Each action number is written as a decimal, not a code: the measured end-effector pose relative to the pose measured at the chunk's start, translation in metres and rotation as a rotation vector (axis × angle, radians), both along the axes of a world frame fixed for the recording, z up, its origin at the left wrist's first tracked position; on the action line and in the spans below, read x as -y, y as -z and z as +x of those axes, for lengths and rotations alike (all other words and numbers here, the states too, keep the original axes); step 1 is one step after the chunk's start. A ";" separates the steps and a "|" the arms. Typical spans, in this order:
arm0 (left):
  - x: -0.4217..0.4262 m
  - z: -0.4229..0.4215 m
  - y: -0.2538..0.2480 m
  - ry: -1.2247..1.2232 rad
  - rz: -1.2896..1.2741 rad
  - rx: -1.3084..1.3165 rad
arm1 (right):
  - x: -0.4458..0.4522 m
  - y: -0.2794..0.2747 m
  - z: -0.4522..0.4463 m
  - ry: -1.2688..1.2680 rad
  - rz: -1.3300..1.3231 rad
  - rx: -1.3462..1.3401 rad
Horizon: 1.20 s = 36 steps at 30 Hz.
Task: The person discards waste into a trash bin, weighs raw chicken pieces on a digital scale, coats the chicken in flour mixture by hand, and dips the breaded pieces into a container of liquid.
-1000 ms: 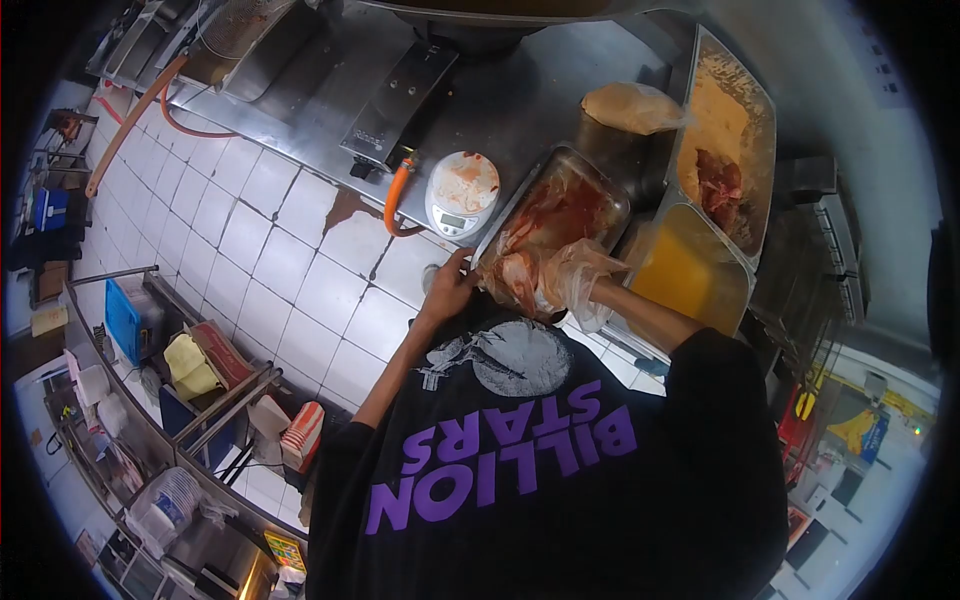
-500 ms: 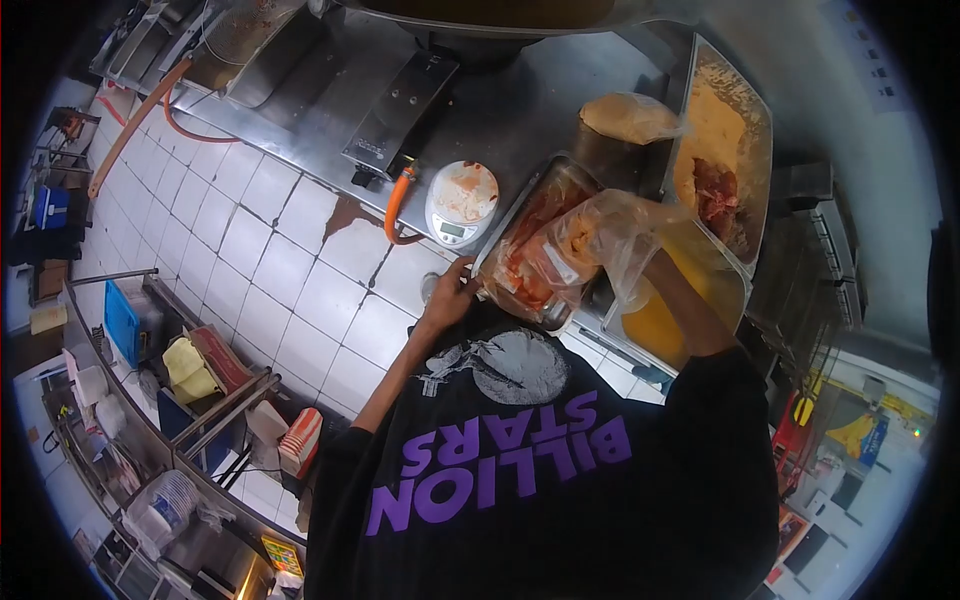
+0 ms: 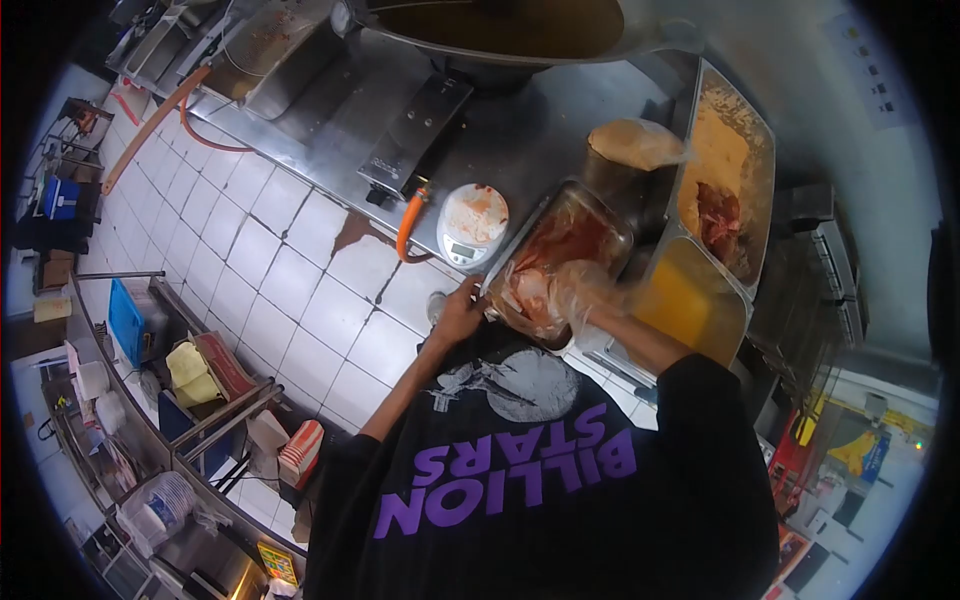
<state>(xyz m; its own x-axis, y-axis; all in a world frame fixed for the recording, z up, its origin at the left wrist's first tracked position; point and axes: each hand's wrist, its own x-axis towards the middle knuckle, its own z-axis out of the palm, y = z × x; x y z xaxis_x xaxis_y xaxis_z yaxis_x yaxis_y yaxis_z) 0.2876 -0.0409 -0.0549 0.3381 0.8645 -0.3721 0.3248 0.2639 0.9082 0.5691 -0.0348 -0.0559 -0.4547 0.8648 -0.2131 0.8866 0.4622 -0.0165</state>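
At the near left corner of a metal tray, my left hand has its fingers closed on the rim. The tray holds pieces of raw meat in reddish liquid, with clear plastic around them. My right hand, loosely covered in clear plastic, is low over the tray's right side at the meat. Motion smears its fingers, so whether it grips anything is hidden. Left of the tray is a round white scale with reddish smears on its top.
A tub of yellow liquid and a tray of crumbly coating with meat stand to the right. A plastic bag rests on a metal container behind. An orange hose, a burner and a large pan are farther left and back.
My right hand has dropped from its raised position above the tray down to the meat. My left hand stays at the rim. The view has shifted slightly, showing more of the pan.
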 end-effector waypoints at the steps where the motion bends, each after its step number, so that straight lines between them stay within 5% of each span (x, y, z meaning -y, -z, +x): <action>1: 0.000 -0.001 0.000 -0.004 0.009 -0.005 | 0.008 0.002 -0.006 -0.109 0.062 -0.112; 13: -0.005 -0.004 -0.017 -0.045 0.184 0.057 | 0.024 -0.014 -0.029 -0.025 -0.075 -0.174; 25: 0.005 0.007 -0.016 0.047 0.166 -0.050 | -0.009 -0.079 0.014 0.326 -0.265 -0.235; 28: 0.004 0.009 -0.047 -0.033 0.391 -0.252 | -0.024 -0.096 0.020 0.377 -0.286 -0.246; 33: -0.011 0.030 -0.083 0.094 0.816 -0.012 | -0.030 -0.122 0.030 0.445 -0.310 -0.258; 36: -0.017 0.053 -0.060 0.205 0.879 0.017 | -0.029 -0.135 0.035 0.492 -0.313 -0.262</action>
